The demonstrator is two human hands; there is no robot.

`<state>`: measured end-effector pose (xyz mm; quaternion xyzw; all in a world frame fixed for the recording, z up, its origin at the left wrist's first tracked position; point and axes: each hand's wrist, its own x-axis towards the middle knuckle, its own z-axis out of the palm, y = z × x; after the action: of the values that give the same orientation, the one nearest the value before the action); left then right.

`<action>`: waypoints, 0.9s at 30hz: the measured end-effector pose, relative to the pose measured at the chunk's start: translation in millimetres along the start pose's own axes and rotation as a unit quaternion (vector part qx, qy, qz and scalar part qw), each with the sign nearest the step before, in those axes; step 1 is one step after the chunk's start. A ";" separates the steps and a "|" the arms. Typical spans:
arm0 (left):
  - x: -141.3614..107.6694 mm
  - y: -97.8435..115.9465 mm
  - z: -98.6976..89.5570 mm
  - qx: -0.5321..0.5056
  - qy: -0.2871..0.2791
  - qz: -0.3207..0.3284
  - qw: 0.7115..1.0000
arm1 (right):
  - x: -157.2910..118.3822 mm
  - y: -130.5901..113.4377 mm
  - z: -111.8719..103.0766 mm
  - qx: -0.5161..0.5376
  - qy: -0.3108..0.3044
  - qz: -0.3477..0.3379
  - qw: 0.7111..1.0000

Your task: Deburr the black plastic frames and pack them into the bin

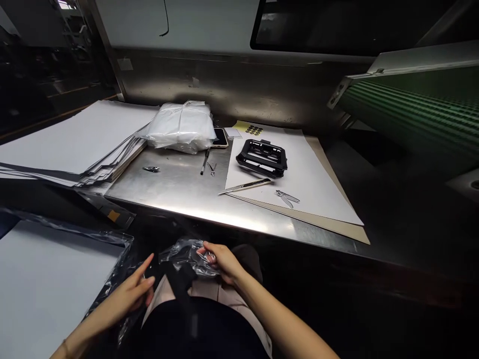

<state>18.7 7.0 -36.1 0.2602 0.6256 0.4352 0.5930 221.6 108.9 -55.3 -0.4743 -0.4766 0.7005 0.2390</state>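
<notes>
Two hands below the table edge, one pinching clear plastic

Both hands work low, over the lap and in front of the table (168, 192). The right hand (221, 260) has its thumb and fingers together, clamped on a crumpled piece of clear plastic (182, 252); a pinch at one side probably suits something so thin and slack. Whether anything lies inside its folds, I cannot tell. The left hand (135, 290) has thumb and forefinger apart, gripping nothing that shows, beside the plastic-lined box (129, 243) with its white sheets (56, 284). Whether its lower fingers touch the lining is too dark to judge.

Up on the table, a black frame (262, 158) rests on white paper (318, 187), perhaps to spare it from the metal. Tan card (355, 233) shows beneath that paper. A knife (249, 185) lies across the near edge of the paper, with clippers (287, 197) just beside it, seemingly kept on the person's side for easy reach. Black stickers (254, 130) sit on a yellow sheet (241, 124) behind the frame. Farther left, a pen (204, 162) lies near the bundle of bags (179, 124), whose tight wrapping likely keeps it from spilling, next to a paper stack (82, 137)
</notes>
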 end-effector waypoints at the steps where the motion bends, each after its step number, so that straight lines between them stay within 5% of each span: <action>1: 8.0 -0.8 8.5 0.050 -0.027 0.004 0.998 | 1.7 -4.9 -1.8 -0.024 -0.020 -0.012 0.999; 4: 26.4 -3.2 30.1 0.151 -0.085 0.004 0.985 | -4.0 -24.0 -11.1 -0.114 -0.075 -0.065 0.988; 8: 25.1 -8.3 37.4 0.131 -0.111 -0.015 0.985 | -38.6 -29.7 -31.0 -0.234 -0.086 -0.149 0.957; 12: 6.4 -17.8 28.1 0.110 -0.133 -0.055 0.983 | -86.2 10.0 -30.5 -0.323 -0.058 -0.186 0.926; 15: 0.0 -27.3 22.4 0.096 -0.124 -0.073 0.985 | -101.5 46.7 -4.6 -0.410 -0.131 -0.267 0.863; 17: 1.7 -33.9 20.8 0.089 -0.096 -0.070 0.989 | -96.5 60.0 15.6 -0.416 -0.143 -0.289 0.850; 21: 9.0 -47.4 18.1 0.081 -0.044 -0.086 0.992 | -74.4 59.7 24.5 -0.379 -0.084 -0.333 0.859; 25: 10.5 -59.4 13.5 0.068 -0.011 -0.112 0.991 | -72.1 60.1 -10.5 -0.440 0.056 -0.290 0.848; 27: 10.6 -62.3 12.6 0.063 -0.001 -0.119 0.991 | -77.7 66.4 -22.5 -0.442 0.067 -0.258 0.856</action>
<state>41.1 -11.4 -93.7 0.2207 0.6777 0.3210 0.6237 283.3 29.1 -82.9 -0.4358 -0.8242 0.2956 0.2082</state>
